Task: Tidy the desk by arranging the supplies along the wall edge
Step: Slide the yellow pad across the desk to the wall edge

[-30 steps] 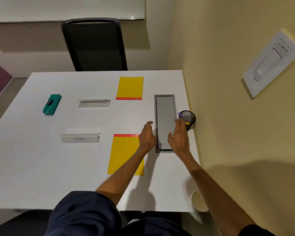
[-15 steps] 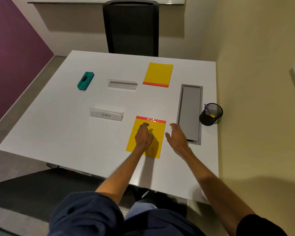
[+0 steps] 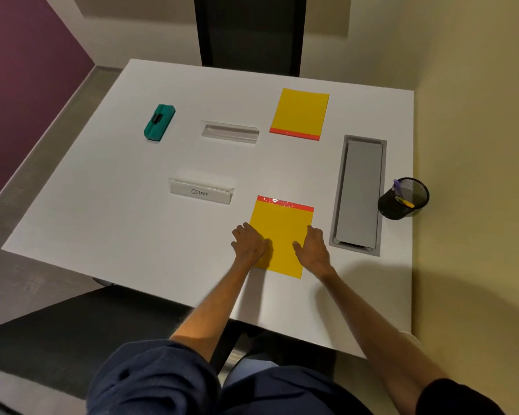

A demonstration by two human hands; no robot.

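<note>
A yellow notepad with a red strip (image 3: 282, 232) lies near the front of the white desk (image 3: 132, 223). My left hand (image 3: 249, 242) rests on its left edge and my right hand (image 3: 313, 248) on its right edge, fingers spread flat, nothing lifted. A second yellow notepad (image 3: 301, 112) lies farther back. A black mesh pen cup (image 3: 403, 199) with pens stands at the yellow wall. Two clear name holders lie in the middle: one labelled "Ostrich" (image 3: 201, 191), one blank (image 3: 229, 131). A teal eraser (image 3: 159, 122) sits at the far left.
A grey recessed cable tray (image 3: 358, 196) runs lengthwise in the desk near the wall, right of my hands. A black chair (image 3: 249, 31) stands behind the far edge. The yellow wall (image 3: 477, 175) borders the desk's right side.
My hands have left the cable tray and pen cup and moved left onto the near yellow notepad, now one at each side edge. The camera view has shifted left and back.
</note>
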